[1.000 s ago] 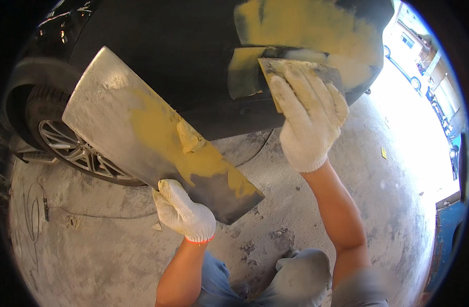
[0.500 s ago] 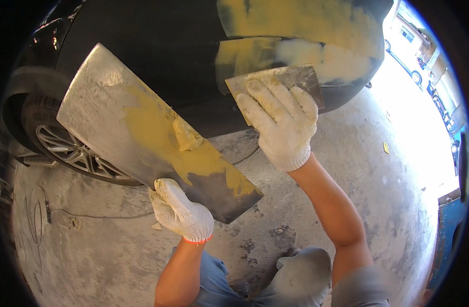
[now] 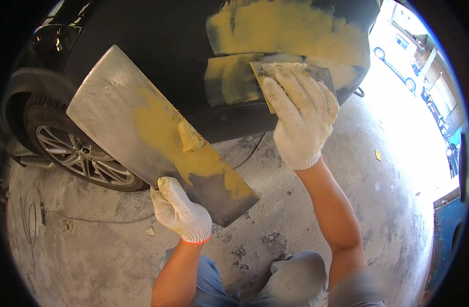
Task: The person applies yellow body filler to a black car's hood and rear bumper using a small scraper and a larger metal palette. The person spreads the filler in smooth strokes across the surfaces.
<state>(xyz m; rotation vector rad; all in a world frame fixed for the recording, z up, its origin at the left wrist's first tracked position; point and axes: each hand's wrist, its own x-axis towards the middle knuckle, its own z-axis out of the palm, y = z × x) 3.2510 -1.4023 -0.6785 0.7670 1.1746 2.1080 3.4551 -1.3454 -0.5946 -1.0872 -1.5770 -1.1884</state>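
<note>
My gloved left hand [image 3: 179, 207] grips the lower edge of a long metal plate [image 3: 104, 97], tilted diagonally, with yellow putty [image 3: 189, 138] smeared along it and a thicker lump near its upper edge. My gloved right hand [image 3: 303, 123] holds a small square metal spreader [image 3: 316, 71], its fingers lying over the blade. The spreader is at the dark car body panel [image 3: 137, 36], over the lower band of the spread yellow patch [image 3: 275, 28]; whether its edge touches is hidden. Paler filler shows at the patch's right side.
The car's wheel [image 3: 85, 151] is at left above the concrete floor [image 3: 255, 230], where a thin hose [image 3: 32, 215] lies coiled. A yellow scrap [image 3: 377, 154] lies at right. A blue object [image 3: 446, 230] stands at the right edge; a bright yard with vehicles lies beyond.
My right hand shifted left and down half a second ago, and is now back up and right over the lower yellow band. The plate in my left hand has moved only slightly.
</note>
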